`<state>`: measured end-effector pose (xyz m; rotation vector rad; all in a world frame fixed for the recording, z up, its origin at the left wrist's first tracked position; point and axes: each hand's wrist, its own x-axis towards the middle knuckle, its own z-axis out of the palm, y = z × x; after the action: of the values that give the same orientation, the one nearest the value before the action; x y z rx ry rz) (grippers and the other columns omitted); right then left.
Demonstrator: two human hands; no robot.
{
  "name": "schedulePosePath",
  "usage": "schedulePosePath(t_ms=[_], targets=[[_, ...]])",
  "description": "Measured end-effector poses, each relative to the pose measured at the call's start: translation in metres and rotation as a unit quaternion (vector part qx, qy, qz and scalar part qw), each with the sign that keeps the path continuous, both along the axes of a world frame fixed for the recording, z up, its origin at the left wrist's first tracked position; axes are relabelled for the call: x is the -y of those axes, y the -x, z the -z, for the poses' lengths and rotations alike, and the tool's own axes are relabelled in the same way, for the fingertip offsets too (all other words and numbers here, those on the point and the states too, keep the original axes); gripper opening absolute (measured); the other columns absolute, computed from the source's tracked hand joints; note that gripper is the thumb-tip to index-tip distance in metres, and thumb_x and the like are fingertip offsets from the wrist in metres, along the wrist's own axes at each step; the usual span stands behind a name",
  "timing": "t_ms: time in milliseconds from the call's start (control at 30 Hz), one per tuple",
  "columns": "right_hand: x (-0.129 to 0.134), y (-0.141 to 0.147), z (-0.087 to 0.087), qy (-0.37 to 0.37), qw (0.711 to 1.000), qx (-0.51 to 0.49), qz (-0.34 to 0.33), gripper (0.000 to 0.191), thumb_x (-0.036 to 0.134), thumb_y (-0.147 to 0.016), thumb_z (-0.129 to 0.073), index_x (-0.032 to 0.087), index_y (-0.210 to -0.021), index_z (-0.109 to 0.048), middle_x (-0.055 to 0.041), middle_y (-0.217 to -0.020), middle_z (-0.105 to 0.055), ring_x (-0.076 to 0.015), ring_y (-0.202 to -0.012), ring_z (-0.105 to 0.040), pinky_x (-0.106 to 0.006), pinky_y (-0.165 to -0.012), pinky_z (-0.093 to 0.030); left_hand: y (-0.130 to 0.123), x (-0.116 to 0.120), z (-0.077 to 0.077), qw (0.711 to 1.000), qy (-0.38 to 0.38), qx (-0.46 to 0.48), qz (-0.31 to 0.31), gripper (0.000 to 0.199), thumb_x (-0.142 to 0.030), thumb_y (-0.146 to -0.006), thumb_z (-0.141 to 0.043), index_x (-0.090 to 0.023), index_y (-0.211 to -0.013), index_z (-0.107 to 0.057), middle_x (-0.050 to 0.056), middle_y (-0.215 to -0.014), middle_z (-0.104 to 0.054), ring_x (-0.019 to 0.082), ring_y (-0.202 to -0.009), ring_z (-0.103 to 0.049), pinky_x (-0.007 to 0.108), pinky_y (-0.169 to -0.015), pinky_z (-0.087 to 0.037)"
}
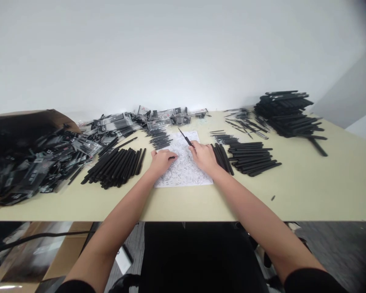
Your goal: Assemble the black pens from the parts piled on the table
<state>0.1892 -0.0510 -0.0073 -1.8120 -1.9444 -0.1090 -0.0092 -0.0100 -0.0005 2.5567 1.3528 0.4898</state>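
Observation:
A white sheet covered in dark scribbles [183,173] lies on the pale yellow table [177,203]. Over the sheet's left edge, my left hand [161,162] is closed on a small black piece [172,157], perhaps a pen cap. My right hand [203,156], at the sheet's right side, grips a thin black pen [185,137] whose narrow end points up and left. Black pen barrels [116,167] are piled left of my left hand. More black barrels [251,158] lie right of my right hand. Thin refills [160,139] rest behind the sheet.
Clear-and-black packets [118,122] spread along the back left, beside an open brown bag [33,122] of similar packets. Black pens [286,110] are stacked at the back right, near loose thin pieces [247,124]. A tiny dark piece [273,198] lies near the front edge.

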Motion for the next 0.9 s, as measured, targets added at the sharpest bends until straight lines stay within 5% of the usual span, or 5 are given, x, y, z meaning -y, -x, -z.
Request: schedulePosePath(t_ms=[133,467,900], targets=[[0.001,-0.001,-0.001,0.009,1.000,0.002,0.004,0.029,0.031,-0.102,-0.034,0.020,-0.118,-0.056,-0.0084,-0.100,-0.074,-0.0246,-0.089,-0.067,-0.035,-0.082,-0.032,0.000,-0.002,0.004,1.000,-0.005,0.026,-0.001,0.017,-0.023,-0.093,-0.053,-0.024,-0.092,-0.070,0.003,-0.099,-0.072,0.022,-0.098,-0.063,0.040,-0.089,-0.031],[0.005,-0.002,-0.005,0.037,0.999,0.016,-0.013,0.030,0.030,-0.102,-0.038,0.025,-0.119,-0.062,-0.0064,-0.114,-0.069,-0.0225,-0.098,-0.062,-0.035,-0.084,-0.029,0.026,-0.024,0.011,0.955,-0.033,0.289,-0.051,0.015,-0.030,-0.092,-0.051,-0.021,-0.091,-0.063,0.001,-0.088,-0.068,0.016,-0.076,-0.058,0.028,-0.074,-0.043],[0.003,-0.003,-0.001,0.019,0.999,0.021,-0.030,0.029,0.028,-0.101,-0.040,0.026,-0.119,-0.064,-0.0063,-0.112,-0.070,-0.0216,-0.095,-0.061,-0.035,-0.083,-0.027,0.025,-0.024,0.013,0.955,-0.050,0.290,-0.022,0.014,-0.027,-0.092,-0.049,-0.020,-0.090,-0.062,0.003,-0.091,-0.069,0.015,-0.078,-0.059,0.029,-0.076,-0.045]])
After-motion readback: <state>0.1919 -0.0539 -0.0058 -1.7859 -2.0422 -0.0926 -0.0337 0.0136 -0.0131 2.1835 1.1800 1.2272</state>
